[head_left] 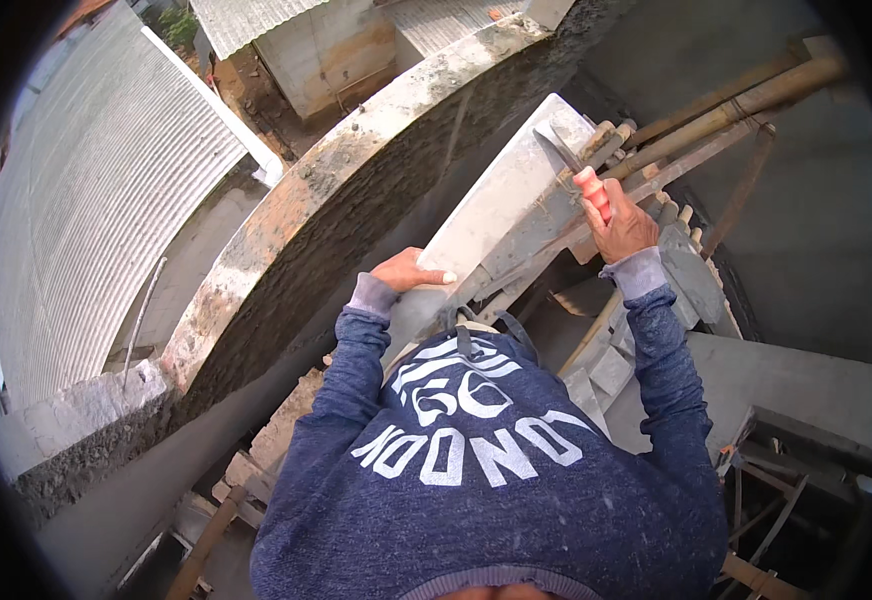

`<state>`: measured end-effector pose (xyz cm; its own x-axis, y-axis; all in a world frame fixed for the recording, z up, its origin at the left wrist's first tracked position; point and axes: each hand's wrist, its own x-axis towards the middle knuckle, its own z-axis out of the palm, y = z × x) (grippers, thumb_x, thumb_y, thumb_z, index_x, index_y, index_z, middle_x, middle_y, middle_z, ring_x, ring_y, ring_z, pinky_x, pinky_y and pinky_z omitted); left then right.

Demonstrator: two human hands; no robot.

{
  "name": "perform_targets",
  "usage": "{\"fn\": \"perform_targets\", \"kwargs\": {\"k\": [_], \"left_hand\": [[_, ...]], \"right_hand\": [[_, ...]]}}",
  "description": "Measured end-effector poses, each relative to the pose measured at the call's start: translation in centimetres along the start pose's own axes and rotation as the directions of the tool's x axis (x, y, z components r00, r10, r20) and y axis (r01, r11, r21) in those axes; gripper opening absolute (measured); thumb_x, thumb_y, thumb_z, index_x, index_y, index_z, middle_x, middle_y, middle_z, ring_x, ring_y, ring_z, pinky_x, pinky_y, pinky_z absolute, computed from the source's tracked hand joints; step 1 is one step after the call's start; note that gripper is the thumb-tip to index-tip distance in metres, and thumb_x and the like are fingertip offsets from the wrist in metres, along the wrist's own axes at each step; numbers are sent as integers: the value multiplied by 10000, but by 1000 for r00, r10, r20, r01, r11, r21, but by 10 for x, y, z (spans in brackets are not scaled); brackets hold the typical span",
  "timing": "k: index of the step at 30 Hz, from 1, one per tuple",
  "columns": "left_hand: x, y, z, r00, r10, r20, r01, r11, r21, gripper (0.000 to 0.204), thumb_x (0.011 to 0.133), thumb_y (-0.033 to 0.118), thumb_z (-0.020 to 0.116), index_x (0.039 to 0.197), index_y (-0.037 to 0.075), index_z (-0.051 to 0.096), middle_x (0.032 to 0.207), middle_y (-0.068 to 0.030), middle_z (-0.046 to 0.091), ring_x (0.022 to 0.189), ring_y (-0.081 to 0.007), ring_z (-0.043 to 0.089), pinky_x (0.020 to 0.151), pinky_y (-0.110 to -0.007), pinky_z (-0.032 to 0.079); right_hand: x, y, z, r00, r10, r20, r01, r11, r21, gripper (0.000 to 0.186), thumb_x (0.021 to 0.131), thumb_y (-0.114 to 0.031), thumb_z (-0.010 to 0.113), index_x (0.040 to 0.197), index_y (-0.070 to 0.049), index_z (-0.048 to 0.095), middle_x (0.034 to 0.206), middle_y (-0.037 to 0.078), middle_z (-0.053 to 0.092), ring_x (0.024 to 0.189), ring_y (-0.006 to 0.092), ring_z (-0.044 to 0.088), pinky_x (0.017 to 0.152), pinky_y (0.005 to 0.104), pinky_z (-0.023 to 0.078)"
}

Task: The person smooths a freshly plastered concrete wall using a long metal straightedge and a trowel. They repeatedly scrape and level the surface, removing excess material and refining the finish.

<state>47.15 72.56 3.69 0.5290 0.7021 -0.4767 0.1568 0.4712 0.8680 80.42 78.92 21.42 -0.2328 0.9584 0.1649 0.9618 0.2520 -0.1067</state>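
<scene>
A long pale slab (501, 190), smeared with grey on its right side, slants away from me toward the upper right. My left hand (409, 270) grips its near left corner, thumb lying on top and the other fingers at the edge. In my right hand (621, 222) is a trowel with a red handle (593, 194), the fingers wrapped round it. Its narrow metal blade (559, 150) points up and left, over the slab's far right part. Whether the blade touches the slab I cannot tell.
A rough, curved concrete wall top (331, 165) runs along the left. Beyond it lies a corrugated roof (116, 200). Bamboo poles (726, 115) and wooden scaffold pieces (743, 195) crowd the right, near a grey plastered wall (826, 200). Several grey blocks (611, 370) sit beside my right arm.
</scene>
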Motion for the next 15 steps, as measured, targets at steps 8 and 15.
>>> {"fn": "perform_targets", "kwargs": {"k": [8,15], "left_hand": [[0,-3,-7,999,8,38,-5,998,-66,561,756,432,851,1115,19,728,1007,-67,732,910,-160,650,826,-317,511],[1,-7,-7,995,84,-55,-84,996,15,546,777,378,828,1151,-3,714,1029,-64,735,919,-171,660,850,-316,500]], "right_hand": [[-14,-41,-29,787,79,-612,252,865,435,354,907,-268,726,1171,-92,568,973,163,701,849,370,704,682,422,550],[0,-14,11,964,40,-261,14,979,203,376,898,-316,716,1143,-64,584,925,186,683,818,404,670,680,470,520]]}}
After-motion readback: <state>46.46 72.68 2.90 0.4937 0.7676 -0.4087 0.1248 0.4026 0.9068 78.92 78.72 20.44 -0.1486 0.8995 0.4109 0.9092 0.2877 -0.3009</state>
